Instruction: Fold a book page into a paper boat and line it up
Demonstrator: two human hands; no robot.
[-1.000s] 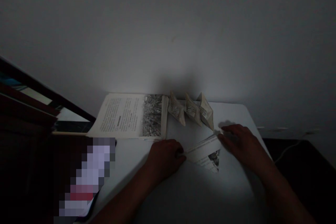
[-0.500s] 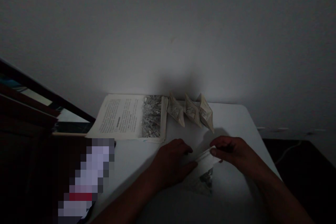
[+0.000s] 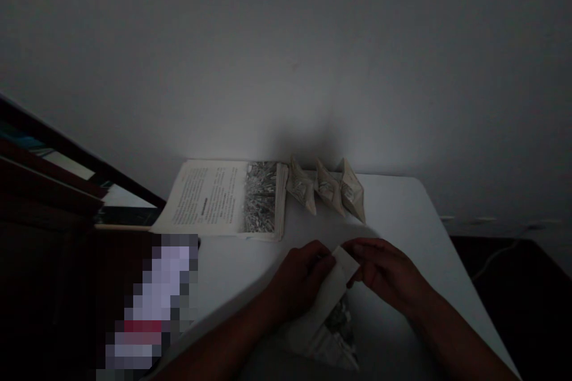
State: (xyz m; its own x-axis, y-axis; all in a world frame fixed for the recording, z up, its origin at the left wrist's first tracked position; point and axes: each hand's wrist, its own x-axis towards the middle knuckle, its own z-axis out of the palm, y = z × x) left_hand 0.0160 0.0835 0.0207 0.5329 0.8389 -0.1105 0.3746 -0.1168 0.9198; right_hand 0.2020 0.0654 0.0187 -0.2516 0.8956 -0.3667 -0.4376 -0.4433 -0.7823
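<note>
A partly folded sheet of printed paper (image 3: pixel 338 315) is between my hands near the front of the white table. Its lower part shows a dark printed picture, and a pale flap stands up at its top. My left hand (image 3: pixel 301 277) pinches the paper's upper left edge between thumb and curled fingers. On the other side, my right hand (image 3: pixel 382 271) has its fingertips closed at the flap's right edge. Beyond the hands, three folded paper boats (image 3: pixel 330 190) stand in a row by the wall.
An open book or stack of printed pages (image 3: pixel 210 199) lies left of the boats, against the wall. A blurred-out phone-like object (image 3: pixel 154 303) is at the table's left edge. The white table (image 3: pixel 402 205) ends at the right above a dark area with a cable.
The paper has been turned and drawn a little nearer, its top flap now raised. My left hand has closed on it, and my right hand has shifted left.
</note>
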